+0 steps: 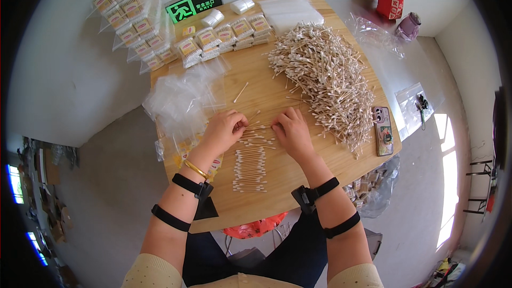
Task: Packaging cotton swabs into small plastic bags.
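Since these cotton swabs (255,132) are feather-light, thin and roll easily, we'd pinch them mid-stick. Both the left hand (224,129) and right hand (291,130) have fingers curled narrow on a few, just beyond the neat row (249,169) on the desk (250,205).

Both forearms are stretched forward from the lower edge, each banded by two black straps. The left hand (224,129) and right hand (290,130) are held palm down, close together, fingers curled inward.
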Available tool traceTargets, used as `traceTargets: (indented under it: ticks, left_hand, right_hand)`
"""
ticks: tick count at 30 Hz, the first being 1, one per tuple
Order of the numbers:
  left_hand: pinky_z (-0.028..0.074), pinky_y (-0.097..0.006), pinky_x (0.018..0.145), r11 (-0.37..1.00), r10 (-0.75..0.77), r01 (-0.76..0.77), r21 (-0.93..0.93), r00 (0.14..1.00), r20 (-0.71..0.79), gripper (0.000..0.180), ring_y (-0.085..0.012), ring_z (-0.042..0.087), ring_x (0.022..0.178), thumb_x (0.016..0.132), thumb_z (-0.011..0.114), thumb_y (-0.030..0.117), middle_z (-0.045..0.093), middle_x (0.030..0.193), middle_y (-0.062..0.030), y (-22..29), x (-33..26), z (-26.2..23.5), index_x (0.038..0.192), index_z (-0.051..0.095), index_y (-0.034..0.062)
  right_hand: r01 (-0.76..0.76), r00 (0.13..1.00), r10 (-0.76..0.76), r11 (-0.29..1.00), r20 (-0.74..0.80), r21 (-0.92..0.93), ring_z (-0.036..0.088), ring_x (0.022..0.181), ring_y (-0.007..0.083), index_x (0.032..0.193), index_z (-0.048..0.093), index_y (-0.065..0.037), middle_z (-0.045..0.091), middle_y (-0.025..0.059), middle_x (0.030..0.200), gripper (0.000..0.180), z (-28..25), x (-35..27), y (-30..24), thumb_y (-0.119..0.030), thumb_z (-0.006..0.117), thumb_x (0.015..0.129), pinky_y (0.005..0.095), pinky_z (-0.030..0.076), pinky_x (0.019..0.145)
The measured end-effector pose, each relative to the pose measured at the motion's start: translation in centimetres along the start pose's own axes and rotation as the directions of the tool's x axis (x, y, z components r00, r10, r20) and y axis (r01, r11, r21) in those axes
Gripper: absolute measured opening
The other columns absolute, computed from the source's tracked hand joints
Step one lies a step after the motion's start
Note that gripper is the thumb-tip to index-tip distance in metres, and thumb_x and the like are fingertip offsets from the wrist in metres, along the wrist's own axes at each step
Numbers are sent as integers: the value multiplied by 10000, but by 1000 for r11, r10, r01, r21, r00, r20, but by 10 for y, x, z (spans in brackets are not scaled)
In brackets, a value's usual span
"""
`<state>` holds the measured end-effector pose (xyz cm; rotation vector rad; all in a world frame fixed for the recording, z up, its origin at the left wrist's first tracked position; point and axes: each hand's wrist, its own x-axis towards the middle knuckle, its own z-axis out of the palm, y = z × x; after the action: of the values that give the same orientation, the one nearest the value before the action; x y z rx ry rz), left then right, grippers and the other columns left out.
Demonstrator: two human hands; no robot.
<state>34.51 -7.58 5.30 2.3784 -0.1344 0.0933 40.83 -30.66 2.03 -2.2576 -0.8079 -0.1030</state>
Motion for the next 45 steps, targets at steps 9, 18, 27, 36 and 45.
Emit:
traceTargets:
  ticks: [9, 18, 27, 36, 45]
  left_hand:
    - [577, -363, 729, 1000, 28, -28, -7, 999, 43, 134, -255, 726, 804, 825, 775, 43, 720, 909, -114, 0, 3, -6, 938, 705, 22]
    - [567, -358, 730, 992, -102, 114, -54, 978, 181, 133, -247, 717, 796, 822, 794, 67, 692, 878, -117, -7, 7, -13, 896, 706, 0]
    - [564, -378, 735, 991, -130, 118, 62, 962, 241, 148, -276, 710, 816, 800, 784, 109, 696, 857, -126, -7, 12, -16, 889, 713, 14]
    - [558, -413, 727, 974, -87, 18, 227, 951, 297, 137, -331, 704, 818, 782, 763, 114, 726, 882, -145, -3, 20, -14, 866, 715, 17]
    - [570, -349, 717, 980, -187, 144, 134, 897, 400, 187, -248, 738, 778, 780, 766, 81, 754, 851, -162, -8, 37, -26, 942, 745, -10]
  right_hand:
    - [48, 997, -40, 990, 63, -136, 570, 1040, 281, 913, 679, -126, 594, 48, 1001, 54, 7, 4, -10, -140, 719, 880, 447, 465, 910]
    - [45, 997, -39, 994, 62, -96, 570, 1045, 292, 921, 675, -117, 592, 54, 1000, 50, 8, 6, -7, -128, 711, 889, 467, 465, 915]
    - [41, 997, -37, 997, 66, -64, 578, 1039, 299, 925, 677, -117, 595, 62, 1000, 54, 8, 9, -5, -112, 712, 884, 458, 467, 915]
    - [49, 996, -45, 997, 76, -57, 576, 1038, 300, 934, 672, -115, 591, 66, 1002, 68, 6, 11, -3, -106, 715, 882, 453, 473, 917]
    - [70, 993, -63, 995, 96, -66, 573, 1043, 295, 936, 676, -115, 588, 66, 1012, 55, 3, 11, -3, -118, 707, 892, 445, 471, 926]
